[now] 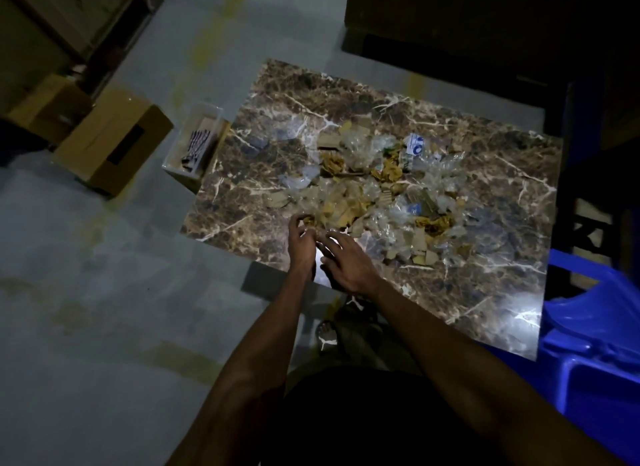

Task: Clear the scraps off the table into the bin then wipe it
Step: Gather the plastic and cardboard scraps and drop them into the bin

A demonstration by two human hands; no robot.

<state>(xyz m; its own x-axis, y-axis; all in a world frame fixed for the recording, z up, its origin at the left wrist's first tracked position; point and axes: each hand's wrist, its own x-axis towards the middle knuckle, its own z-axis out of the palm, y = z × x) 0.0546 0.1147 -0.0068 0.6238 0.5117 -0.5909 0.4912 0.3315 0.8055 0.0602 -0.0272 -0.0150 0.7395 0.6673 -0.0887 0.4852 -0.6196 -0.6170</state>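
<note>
Currently, head view:
Table (485,146): marble-patterned top, heaped mid-surface with scraps (377,188) of clear plastic, cardboard and paper.
Bin (194,143): clear tub on the floor, touching the table's left edge; few items inside.
Left hand (301,238): fingers curled at the heap's near edge; whether it holds a scrap cannot be told.
Right hand (346,261): fingers spread, holding nothing.
Progress: clearing barely begun; wiping not started, no cloth visible.

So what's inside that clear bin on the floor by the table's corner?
The clear bin holds a dark striped item and what looks like a brown cardboard piece. Dim light hides the details, and whatever lies beneath them cannot be seen.
</note>
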